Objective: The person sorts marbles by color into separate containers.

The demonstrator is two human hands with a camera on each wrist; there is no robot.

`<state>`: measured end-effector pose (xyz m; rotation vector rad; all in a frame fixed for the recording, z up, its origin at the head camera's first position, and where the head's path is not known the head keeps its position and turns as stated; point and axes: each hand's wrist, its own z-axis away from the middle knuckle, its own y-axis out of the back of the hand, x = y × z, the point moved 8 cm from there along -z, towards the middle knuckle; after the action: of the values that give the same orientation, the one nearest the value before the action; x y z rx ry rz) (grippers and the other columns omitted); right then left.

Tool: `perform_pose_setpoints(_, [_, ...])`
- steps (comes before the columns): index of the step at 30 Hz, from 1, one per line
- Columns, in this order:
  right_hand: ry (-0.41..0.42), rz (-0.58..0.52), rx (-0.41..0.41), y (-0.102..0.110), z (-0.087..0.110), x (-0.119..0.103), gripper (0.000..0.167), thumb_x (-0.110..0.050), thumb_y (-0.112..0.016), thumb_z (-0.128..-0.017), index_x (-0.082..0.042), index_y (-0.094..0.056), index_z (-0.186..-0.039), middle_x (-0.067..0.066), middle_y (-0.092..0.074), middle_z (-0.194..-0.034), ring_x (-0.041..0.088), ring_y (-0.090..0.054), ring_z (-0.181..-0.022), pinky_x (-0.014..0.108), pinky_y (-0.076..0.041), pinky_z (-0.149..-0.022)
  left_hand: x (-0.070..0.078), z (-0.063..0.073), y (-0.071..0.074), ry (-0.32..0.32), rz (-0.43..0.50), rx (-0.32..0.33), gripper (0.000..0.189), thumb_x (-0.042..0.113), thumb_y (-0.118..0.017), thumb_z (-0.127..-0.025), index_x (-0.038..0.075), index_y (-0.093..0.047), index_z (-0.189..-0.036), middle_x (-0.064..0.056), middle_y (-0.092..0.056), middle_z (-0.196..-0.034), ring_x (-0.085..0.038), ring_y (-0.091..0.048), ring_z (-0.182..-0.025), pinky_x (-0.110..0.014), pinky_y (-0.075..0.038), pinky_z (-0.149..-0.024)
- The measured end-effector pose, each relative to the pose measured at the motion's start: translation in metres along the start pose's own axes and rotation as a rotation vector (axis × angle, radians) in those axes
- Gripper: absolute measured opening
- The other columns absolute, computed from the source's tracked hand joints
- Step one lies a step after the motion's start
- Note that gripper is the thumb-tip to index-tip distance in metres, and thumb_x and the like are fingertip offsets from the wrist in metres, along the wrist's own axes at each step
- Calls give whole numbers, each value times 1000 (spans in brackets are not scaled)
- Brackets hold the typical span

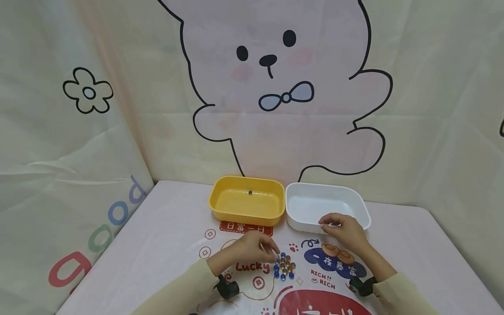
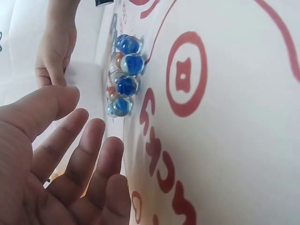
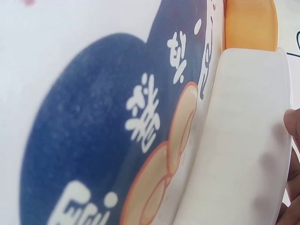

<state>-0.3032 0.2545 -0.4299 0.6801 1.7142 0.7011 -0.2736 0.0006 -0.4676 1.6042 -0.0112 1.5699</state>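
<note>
1. Head view: marbles (image 1: 282,265), blue and amber-brown, lie in a close cluster on the counter (image 1: 173,218), just beside the left hand (image 1: 253,247).
2. The left hand's fingers are loosely bent; the left wrist view shows the thumb well apart from them, a fairly wide gap between, with the marbles beyond the fingertips.
3. A lone marble (image 1: 250,192), small and dark, sits inside the yellow tray (image 1: 246,215), toward its far wall.
4. Beside that stands the white tray (image 1: 301,224), on the person's right.
5. The right hand (image 1: 346,229) is at the white tray's near rim, its fingers curved and the thumb fairly close to them; whether they pinch anything cannot be told.
6. Behind the counter hangs a backdrop (image 1: 173,153) with a bear (image 1: 275,131) wearing a blue bow tie.
</note>
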Motion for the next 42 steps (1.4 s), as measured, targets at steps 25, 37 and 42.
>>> perform_pose_setpoints(25, [6, 18, 6, -1, 0, 0, 8, -15, -69, -86, -16, -73, -93, 5, -73, -97, 25, -65, -93, 38, -56, -77, -9, -9, -9, 11, -82, -8, 12, 21, -76, -80, 29, -74, -88, 15, -66, -72, -7, -57, -66, -22, -44, -63])
perform_pose_setpoints(37, [7, 7, 7, -2, 0, 3, 8, -15, -69, -87, -17, -73, -93, 4, -73, -98, 25, -65, -93, 46, -55, -81, -9, -10, -10, 27, -89, -10, 11, 21, -76, -80, 29, -75, -87, 15, -66, -71, -7, -57, -66, -22, -43, -63])
perform_pose_setpoints(42, [0, 7, 5, -2, 0, 3, 8, -15, -69, -87, -17, -73, -93, 3, -74, -97, 23, -66, -91, 42, -56, -79, -10, -9, -11, 38, -90, -16, 11, 22, -77, -79, 29, -75, -87, 16, -67, -72, -7, -58, -67, -22, -44, -64])
